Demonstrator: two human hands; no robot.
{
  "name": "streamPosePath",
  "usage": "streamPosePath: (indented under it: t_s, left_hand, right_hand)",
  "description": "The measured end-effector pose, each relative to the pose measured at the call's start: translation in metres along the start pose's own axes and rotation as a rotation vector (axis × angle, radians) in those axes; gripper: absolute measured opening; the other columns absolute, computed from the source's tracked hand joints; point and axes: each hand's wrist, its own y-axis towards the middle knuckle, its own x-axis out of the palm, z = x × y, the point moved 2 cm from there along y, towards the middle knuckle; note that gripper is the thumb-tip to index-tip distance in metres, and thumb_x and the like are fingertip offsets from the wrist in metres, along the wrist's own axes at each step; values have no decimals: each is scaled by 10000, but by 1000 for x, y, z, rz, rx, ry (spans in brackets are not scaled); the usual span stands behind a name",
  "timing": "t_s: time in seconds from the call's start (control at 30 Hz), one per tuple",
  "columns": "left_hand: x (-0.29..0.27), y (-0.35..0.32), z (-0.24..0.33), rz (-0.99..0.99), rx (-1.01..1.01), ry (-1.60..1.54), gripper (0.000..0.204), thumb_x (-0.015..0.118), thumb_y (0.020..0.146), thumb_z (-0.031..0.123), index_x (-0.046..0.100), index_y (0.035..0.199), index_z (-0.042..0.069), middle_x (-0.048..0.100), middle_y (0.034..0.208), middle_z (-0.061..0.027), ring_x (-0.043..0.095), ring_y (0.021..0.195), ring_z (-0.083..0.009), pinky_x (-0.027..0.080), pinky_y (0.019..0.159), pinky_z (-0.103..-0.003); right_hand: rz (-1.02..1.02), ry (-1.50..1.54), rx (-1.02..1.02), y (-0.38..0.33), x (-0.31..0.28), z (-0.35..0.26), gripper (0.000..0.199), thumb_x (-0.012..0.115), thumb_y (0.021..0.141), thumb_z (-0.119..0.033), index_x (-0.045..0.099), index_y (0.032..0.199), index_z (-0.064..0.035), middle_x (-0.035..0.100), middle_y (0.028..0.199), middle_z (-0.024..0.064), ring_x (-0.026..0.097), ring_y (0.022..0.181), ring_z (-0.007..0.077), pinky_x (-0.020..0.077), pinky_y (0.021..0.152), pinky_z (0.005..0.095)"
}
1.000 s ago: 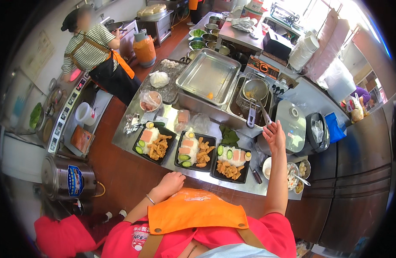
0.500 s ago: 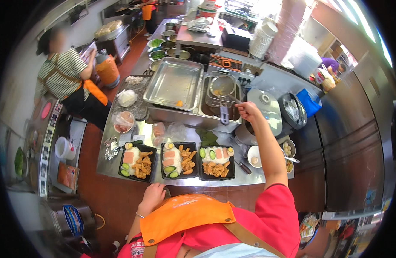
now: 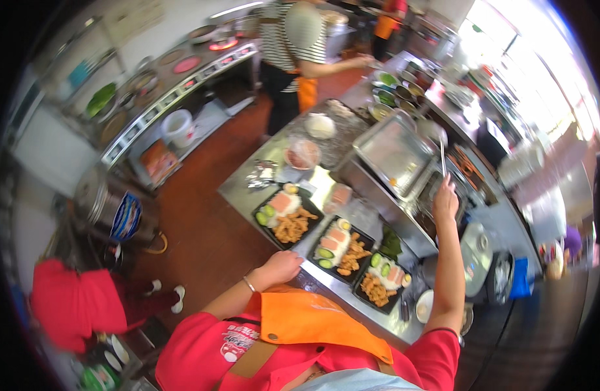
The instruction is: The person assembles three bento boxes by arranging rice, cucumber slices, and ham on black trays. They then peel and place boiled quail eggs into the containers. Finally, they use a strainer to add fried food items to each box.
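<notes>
My right hand (image 3: 446, 201) is closed around the handle of a wire strainer (image 3: 434, 132), its round head raised beyond the fryer (image 3: 425, 207) by the steel tray. My left hand (image 3: 280, 267) is curled at the near edge of the steel table, beside the boxes; what its fingers hold, if anything, is hidden. Three black meal boxes stand in a row: a left box (image 3: 300, 212), a middle box (image 3: 361, 238) and a right box (image 3: 382, 307). Each holds rice, fried chicken pieces, cucumber slices, pink meat slices and half an egg.
A large steel tray (image 3: 394, 153) lies beside the fryer. Behind the boxes are a bagged bowl (image 3: 302, 154) and crumpled foil (image 3: 262, 173). A co-worker in a striped shirt (image 3: 269, 39) stands beyond the table; another person in red (image 3: 75, 303) is at lower left.
My view has swung left, bringing the stove and the person in red into sight. The strainer has been lifted from the fryer and moved away from me; my left hand stays at the table edge.
</notes>
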Motion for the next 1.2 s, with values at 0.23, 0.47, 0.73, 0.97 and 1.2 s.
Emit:
streamPosePath:
  t_s: [0.23,0.47,0.73,0.97,1.2]
  left_hand:
    - [-3,-32,-20,88,-129,-25,137,602,820,172,636,862,46,613,828,-137,626,812,-325,520,711,-446]
    - [-7,-42,-37,50,-181,-40,222,616,824,165,644,1013,53,616,905,-125,603,864,-318,505,764,-421]
    - [-27,-45,-67,83,-118,-71,97,589,811,121,614,834,31,601,846,-143,593,846,-329,495,749,-432]
    - [-42,-29,-80,35,-74,-124,111,552,824,86,610,885,14,617,875,-153,605,863,-337,503,769,-438]
    - [-49,-9,-78,-43,15,-150,198,574,851,126,633,1002,13,630,917,-156,612,893,-333,509,786,-434]
  right_hand:
    - [18,-91,-67,13,-2,-39,451,421,956,-78,371,1389,33,620,1067,201,695,821,319,582,685,375]
    - [34,-46,8,17,19,-42,405,428,952,-87,435,1336,42,636,1034,183,700,808,297,588,664,378]
    - [132,216,146,7,39,-51,364,426,914,-53,495,1260,36,631,1005,226,666,854,384,556,720,448]
    - [-27,2021,716,3,108,-54,176,462,988,-156,546,1082,-34,508,715,8,345,446,69,270,366,234]
    - [-305,2545,954,-11,108,-81,313,325,1049,-231,514,1125,6,487,687,10,283,422,60,224,345,211]
